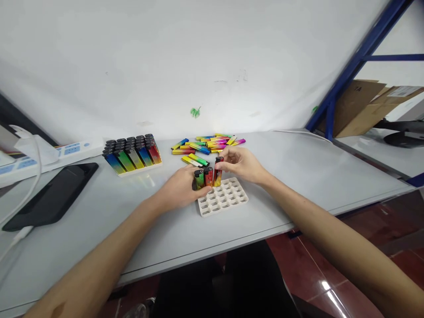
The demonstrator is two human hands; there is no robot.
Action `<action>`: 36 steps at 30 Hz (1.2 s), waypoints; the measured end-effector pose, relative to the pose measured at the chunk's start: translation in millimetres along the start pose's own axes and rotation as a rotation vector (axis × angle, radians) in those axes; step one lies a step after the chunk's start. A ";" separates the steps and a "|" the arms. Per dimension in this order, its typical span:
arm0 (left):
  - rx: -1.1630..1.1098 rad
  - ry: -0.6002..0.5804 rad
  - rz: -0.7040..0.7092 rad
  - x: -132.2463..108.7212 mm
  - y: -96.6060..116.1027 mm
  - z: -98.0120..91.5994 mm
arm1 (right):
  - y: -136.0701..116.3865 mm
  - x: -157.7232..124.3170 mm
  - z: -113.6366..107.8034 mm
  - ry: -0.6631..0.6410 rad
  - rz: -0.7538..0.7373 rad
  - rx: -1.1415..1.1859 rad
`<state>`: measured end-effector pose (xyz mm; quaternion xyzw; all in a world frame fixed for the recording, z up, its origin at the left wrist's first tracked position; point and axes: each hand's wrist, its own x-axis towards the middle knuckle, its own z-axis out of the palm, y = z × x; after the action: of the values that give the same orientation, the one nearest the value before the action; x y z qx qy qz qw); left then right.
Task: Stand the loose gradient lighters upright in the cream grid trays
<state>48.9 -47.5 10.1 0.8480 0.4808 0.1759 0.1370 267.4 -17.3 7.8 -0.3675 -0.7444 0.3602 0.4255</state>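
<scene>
A white tray (222, 204) with rows of slots lies on the table in front of me. At its back left corner stand a green lighter (199, 179) and a red lighter (208, 177), both with black tops. My left hand (180, 187) is closed around these two, thumb in front and fingers behind, partly hidden. My right hand (240, 164) pinches a red-and-yellow lighter (217, 172) by its upper part, upright and slightly tilted, beside the red one over the back row. Whether its base sits in a slot I cannot tell.
Behind the tray lies a loose pile of shiny coloured lighters (212, 143). A filled tray of lighters (132, 154) stands to the left, near a black phone (53, 194) on a cable and a power strip (74, 150). Cardboard boxes (371, 106) sit beyond the blue frame (351, 66).
</scene>
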 end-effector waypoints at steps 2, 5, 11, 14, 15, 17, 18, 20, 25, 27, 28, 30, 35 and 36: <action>0.004 -0.002 -0.006 0.1 1.5 0.3 | -3.9 -0.6 -3.8 -0.002 -0.014 -0.060; -0.010 -0.004 -0.035 -0.7 2.5 -2.0 | -10.4 -2.0 -8.6 -0.024 -0.044 -0.144; -0.195 -0.158 -0.023 -3.3 -12.1 -25.0 | -10.9 -3.7 -5.5 -0.116 -0.060 -0.111; -0.280 -0.018 -0.007 -0.2 -23.0 -30.0 | -8.9 -3.8 -3.2 -0.184 -0.042 -0.117; -0.259 0.069 -0.026 1.7 -26.9 -28.1 | -8.5 -3.7 -2.9 -0.202 -0.040 -0.120; -0.112 0.209 -0.036 6.1 -35.8 -19.8 | -7.2 -3.5 -3.1 -0.213 -0.044 -0.116; -0.018 0.203 -0.012 8.1 -40.6 -14.4 | -6.0 -3.1 -3.4 -0.201 -0.039 -0.110; 0.103 0.127 0.051 10.7 -49.1 -4.7 | -1.9 -1.7 -4.2 -0.125 0.000 -0.099; 0.161 0.097 0.061 9.8 -51.2 0.6 | 17.7 5.7 -5.4 0.069 0.047 -0.320; 0.148 0.093 0.083 9.0 -45.7 -0.8 | 25.1 8.6 -5.1 0.019 -0.003 -0.420; 0.134 0.095 0.093 9.0 -43.0 -1.0 | 27.7 9.7 -4.7 -0.025 -0.026 -0.439; 0.103 0.098 0.109 10.1 -38.7 0.2 | 30.7 11.3 -4.0 -0.103 -0.051 -0.446; 0.064 0.113 0.117 15.5 -37.7 6.1 | 29.2 13.2 -3.0 -0.114 -0.003 -0.488; 0.061 0.116 0.121 16.3 -38.4 6.7 | 28.8 13.5 -2.8 -0.113 0.011 -0.495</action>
<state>30.1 -14.7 -8.6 0.8676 0.4410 0.2180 0.0721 271.9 8.3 -10.6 -0.4438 -0.8306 0.1891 0.2781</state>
